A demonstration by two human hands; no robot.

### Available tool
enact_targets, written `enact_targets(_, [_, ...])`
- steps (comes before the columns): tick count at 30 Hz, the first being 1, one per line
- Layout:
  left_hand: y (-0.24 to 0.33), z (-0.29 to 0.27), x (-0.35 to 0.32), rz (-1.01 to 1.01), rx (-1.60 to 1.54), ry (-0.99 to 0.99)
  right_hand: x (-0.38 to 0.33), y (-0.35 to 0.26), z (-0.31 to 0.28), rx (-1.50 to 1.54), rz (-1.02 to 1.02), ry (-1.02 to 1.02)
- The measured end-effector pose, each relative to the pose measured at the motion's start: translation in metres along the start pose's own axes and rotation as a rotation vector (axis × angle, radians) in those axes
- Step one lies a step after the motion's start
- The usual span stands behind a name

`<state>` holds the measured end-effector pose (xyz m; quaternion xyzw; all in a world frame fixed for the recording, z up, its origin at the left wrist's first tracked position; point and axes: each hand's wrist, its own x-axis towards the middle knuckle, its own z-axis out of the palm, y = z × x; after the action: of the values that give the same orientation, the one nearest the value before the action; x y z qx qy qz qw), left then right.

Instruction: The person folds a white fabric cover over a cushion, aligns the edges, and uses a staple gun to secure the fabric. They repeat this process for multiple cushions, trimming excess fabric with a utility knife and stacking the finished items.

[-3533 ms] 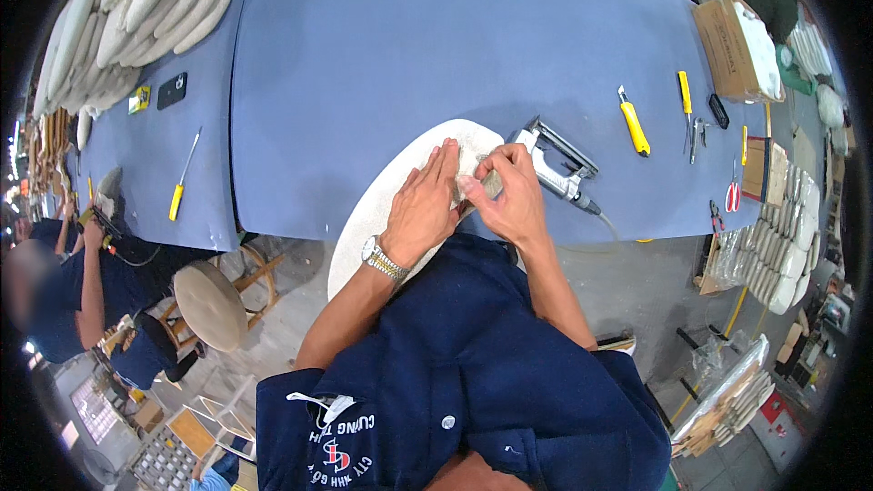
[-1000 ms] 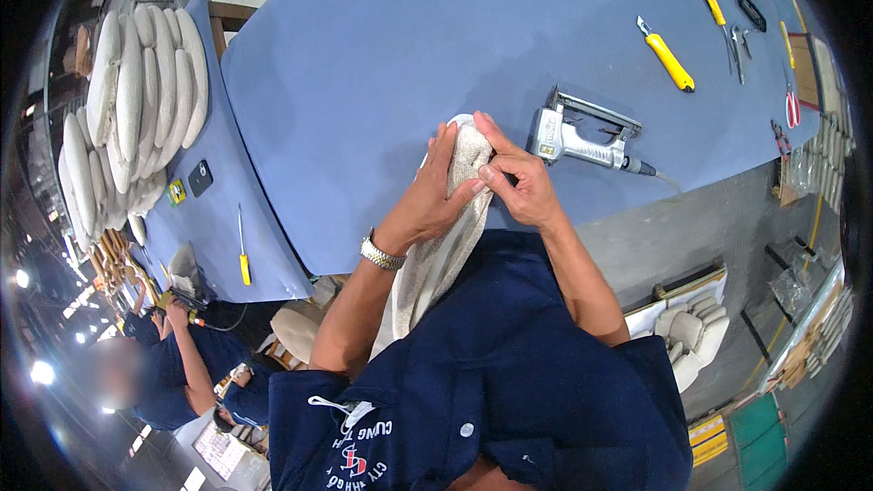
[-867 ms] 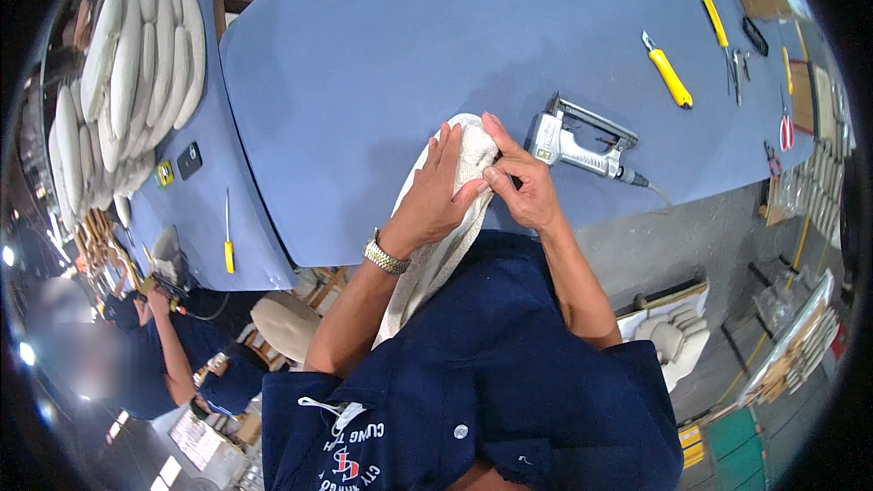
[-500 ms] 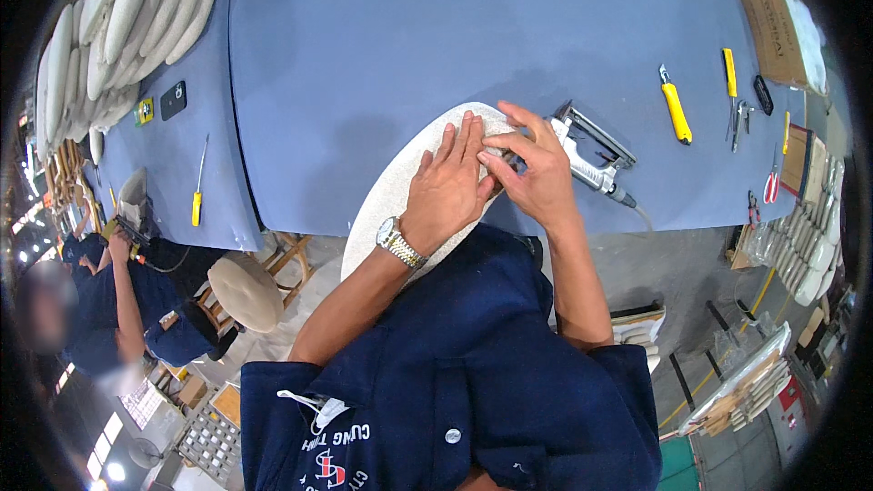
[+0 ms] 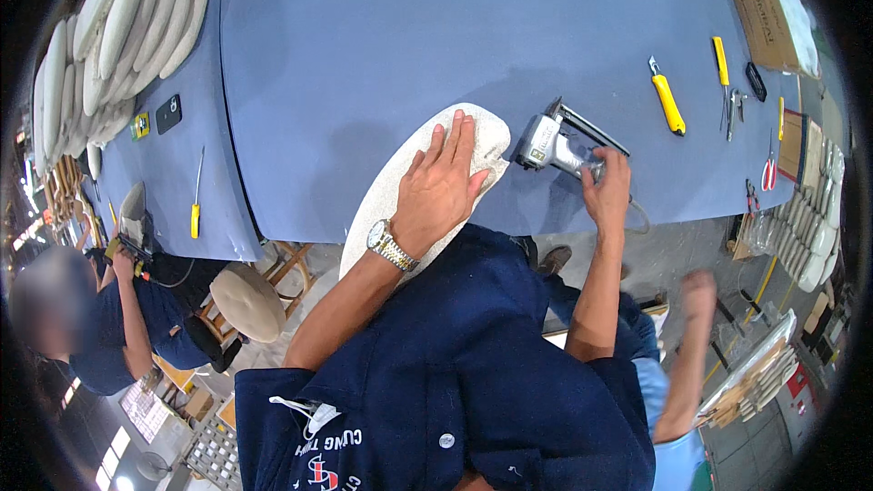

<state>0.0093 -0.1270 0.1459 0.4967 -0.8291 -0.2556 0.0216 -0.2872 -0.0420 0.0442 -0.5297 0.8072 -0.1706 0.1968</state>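
A light beige fabric-covered cushion panel (image 5: 384,195) lies at the near edge of the blue worktable, with a small notch or fold on its right side. My left hand (image 5: 438,184) rests flat on it, fingers stretched toward its far end. Just right of the panel, my right hand (image 5: 607,186) has its fingers round the handle of a silver and black staple gun (image 5: 549,144). The staple gun's nose points left toward the panel without touching it, and a hose trails from its rear.
Yellow-handled nippers (image 5: 669,105), a yellow screwdriver (image 5: 721,62) and red-handled scissors (image 5: 769,173) lie at right, near a cardboard box (image 5: 768,18). Cushions (image 5: 136,27) are piled at far left near a phone (image 5: 169,112). A co-worker (image 5: 100,318) is at left; another person (image 5: 673,409) is at lower right.
My right hand has left the cushion panel and taken hold of the staple gun, whose nose has shifted left. My left hand stays on the panel. A person in light blue has appeared at lower right.
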Motion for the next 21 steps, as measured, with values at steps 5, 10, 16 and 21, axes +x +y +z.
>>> enact_targets(5, [0.004, -0.002, -0.001, 0.002, 0.002, -0.039, 0.015, -0.025, 0.012, -0.203, -0.18, -0.19])
enact_targets(10, [0.002, 0.0, 0.004, -0.008, 0.003, -0.112, 0.019, -0.042, 0.031, -0.263, -0.208, -0.238])
enact_targets(16, [0.002, 0.001, 0.002, -0.006, -0.012, -0.083, 0.024, -0.07, -0.014, 0.094, -0.078, -0.32])
enact_targets(21, [0.002, 0.002, -0.001, 0.012, -0.024, -0.035, -0.023, -0.1, -0.056, 0.726, -0.08, -0.324])
